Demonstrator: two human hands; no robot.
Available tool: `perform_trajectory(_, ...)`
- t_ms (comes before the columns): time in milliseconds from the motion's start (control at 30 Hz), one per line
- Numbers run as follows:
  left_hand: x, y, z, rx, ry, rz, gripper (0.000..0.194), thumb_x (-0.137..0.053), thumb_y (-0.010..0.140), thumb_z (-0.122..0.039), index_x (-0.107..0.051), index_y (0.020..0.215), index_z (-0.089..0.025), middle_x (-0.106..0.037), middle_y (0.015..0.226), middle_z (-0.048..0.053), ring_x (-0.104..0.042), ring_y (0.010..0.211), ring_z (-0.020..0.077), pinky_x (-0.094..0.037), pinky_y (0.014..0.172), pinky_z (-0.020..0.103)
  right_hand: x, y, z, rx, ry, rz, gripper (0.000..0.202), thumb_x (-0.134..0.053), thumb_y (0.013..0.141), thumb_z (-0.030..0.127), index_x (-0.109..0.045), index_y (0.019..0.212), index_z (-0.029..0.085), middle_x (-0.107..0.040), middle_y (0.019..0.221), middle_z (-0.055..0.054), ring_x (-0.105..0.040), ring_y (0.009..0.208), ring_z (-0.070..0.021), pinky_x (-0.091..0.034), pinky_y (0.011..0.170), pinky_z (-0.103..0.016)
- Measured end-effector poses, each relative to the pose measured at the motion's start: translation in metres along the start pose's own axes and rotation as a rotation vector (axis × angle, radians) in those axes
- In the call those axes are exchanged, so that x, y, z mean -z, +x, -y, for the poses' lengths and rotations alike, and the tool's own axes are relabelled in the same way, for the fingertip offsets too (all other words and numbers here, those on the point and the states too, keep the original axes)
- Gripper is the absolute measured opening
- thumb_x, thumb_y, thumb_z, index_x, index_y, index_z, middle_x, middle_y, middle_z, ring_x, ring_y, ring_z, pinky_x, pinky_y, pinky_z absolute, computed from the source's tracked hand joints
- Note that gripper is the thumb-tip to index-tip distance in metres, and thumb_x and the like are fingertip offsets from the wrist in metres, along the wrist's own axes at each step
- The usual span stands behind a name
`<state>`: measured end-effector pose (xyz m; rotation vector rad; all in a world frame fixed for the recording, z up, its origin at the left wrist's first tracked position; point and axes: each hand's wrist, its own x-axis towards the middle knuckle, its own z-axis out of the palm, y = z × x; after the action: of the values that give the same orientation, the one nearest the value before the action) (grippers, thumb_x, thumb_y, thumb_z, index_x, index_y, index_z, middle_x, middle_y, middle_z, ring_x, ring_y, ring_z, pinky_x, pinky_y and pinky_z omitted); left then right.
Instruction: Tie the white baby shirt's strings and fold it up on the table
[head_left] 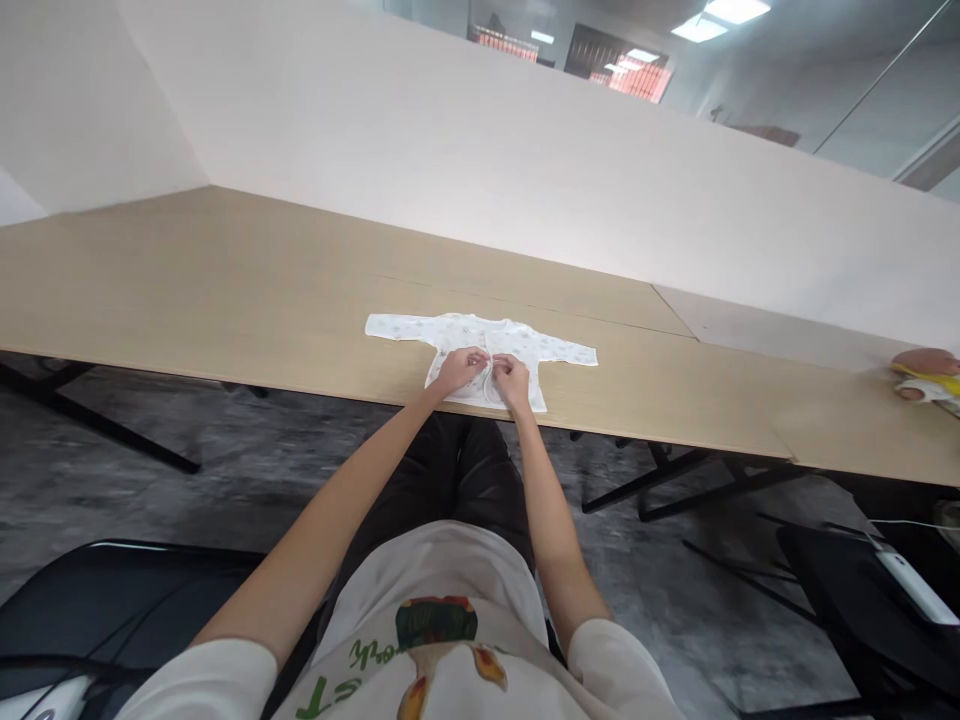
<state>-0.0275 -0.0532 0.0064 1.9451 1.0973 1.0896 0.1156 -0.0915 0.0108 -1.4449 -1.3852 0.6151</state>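
Observation:
A small white baby shirt (469, 331) with a faint print lies face up on the wooden table (285, 270), its sleeves spread to both sides. Its front opening runs down the middle. My left hand (463, 369) pinches the shirt's front edge left of that opening. Opposite it, my right hand (511, 378) has its fingers closed on the other front edge. The fingertips of both hands nearly meet at the opening, and any fastener between them is too small to make out.
A white wall (450, 150) rises behind the table. At the far right lies a doll (926, 375) in yellow and white. Black chairs stand at left (150, 590) and right, with a white power strip (916, 585) on the right one.

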Motion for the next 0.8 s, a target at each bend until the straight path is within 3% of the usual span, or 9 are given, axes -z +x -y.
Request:
perform_trajectory(167, -0.0016, 0.0002, 0.0019, 0.007, -0.025, -0.005, 0.023, -0.056, 0.08, -0.028, -0.07, 0.092, -0.015, -0.075, 0.094, 0.008, -0.069, 0.086, 0.018, -0.053, 0.081, 0.03, 0.0001, -0.001, 0.0009, 0.03, -0.04, 0.014, 0.029, -0.049, 0.072, 0.02, -0.067, 0.095, 0.017, -0.071, 0.08, -0.003, -0.061, 0.067, -0.016, -0.05, 0.075, -0.028)
perform_trajectory(400, -0.0023, -0.0018, 0.0076, -0.05, 0.007, 0.005, 0.034, -0.059, 0.081, -0.044, -0.069, 0.098, -0.017, -0.074, 0.083, 0.004, -0.068, 0.078, 0.0176, -0.051, 0.074, 0.027, -0.0022, -0.0002, -0.0013, 0.04, -0.066, 0.015, 0.027, -0.049, 0.067, 0.018, -0.063, 0.091, 0.019, -0.065, 0.073, 0.001, -0.057, 0.064, -0.0152, -0.048, 0.072, -0.027)
perform_trajectory(633, -0.0002, -0.0004, -0.0009, -0.082, 0.13, 0.0, 0.022, -0.056, 0.082, -0.031, -0.073, 0.09, -0.018, -0.075, 0.089, 0.005, -0.068, 0.084, 0.0186, -0.051, 0.082, 0.029, -0.0042, -0.0004, -0.0012, 0.006, -0.039, -0.024, 0.019, -0.05, 0.065, 0.019, -0.055, 0.083, 0.021, -0.064, 0.079, 0.0, -0.057, 0.067, -0.0148, -0.048, 0.07, -0.026)
perform_trajectory(800, 0.0002, -0.0001, -0.0014, -0.049, 0.225, 0.011, 0.023, -0.055, 0.082, -0.023, -0.076, 0.092, -0.017, -0.076, 0.089, 0.006, -0.068, 0.082, 0.0193, -0.05, 0.081, 0.03, -0.0044, 0.0002, -0.0002, -0.016, -0.042, -0.047, 0.02, -0.05, 0.066, 0.018, -0.06, 0.084, 0.019, -0.067, 0.079, -0.002, -0.058, 0.066, -0.0157, -0.048, 0.069, -0.027)
